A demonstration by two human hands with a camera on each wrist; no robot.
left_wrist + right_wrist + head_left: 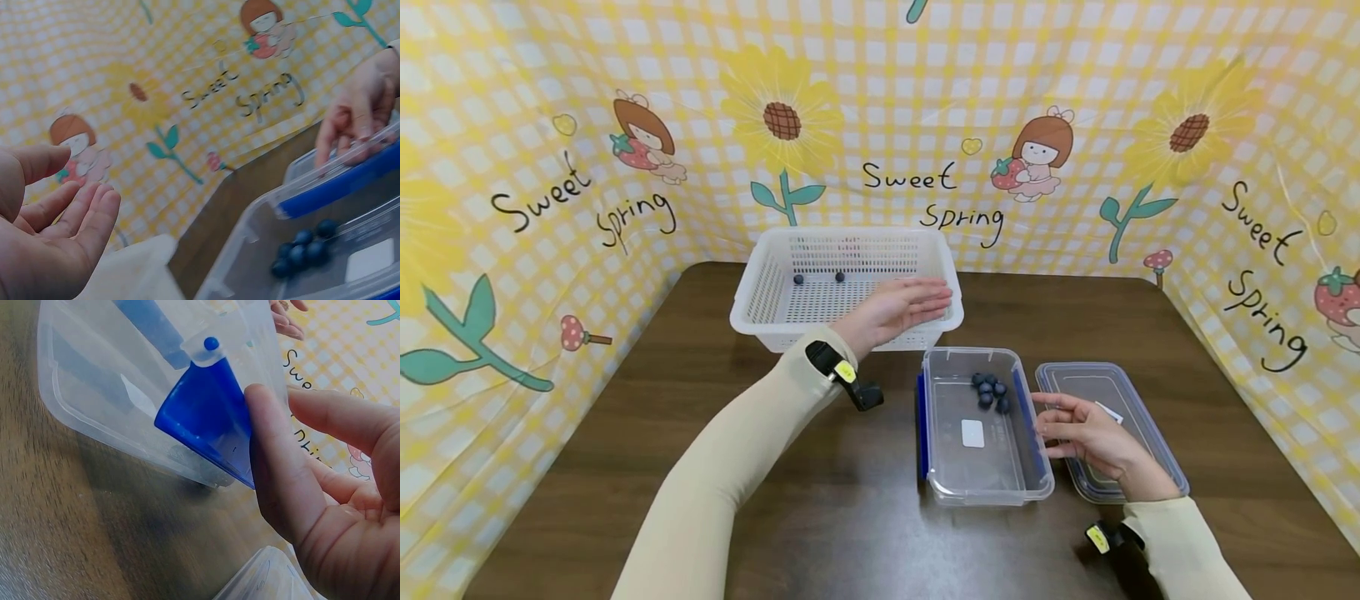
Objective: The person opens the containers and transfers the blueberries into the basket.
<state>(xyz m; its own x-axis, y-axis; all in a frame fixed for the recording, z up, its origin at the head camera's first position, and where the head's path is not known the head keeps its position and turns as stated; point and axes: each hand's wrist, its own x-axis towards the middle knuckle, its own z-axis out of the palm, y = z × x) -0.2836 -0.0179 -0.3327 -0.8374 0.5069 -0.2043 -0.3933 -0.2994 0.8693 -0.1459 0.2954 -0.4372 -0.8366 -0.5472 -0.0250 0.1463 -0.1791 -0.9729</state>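
Over the right end of a white plastic basket, my left hand hovers with straight, relaxed fingers and holds nothing. Two blueberries lie on the basket's floor. In front of the basket stands a clear plastic container, lidless, with a small cluster of blueberries toward its far right side. My right hand is at the container's right wall, fingers loosely extended. In the right wrist view its thumb lies against the blue latch flap, which hangs outward; the other fingers do not wrap round anything.
A clear lid lies flat on the brown table, right of the container and partly under my right hand. Yellow checked cloth walls off the back and both sides. A white label shows on the container's floor.
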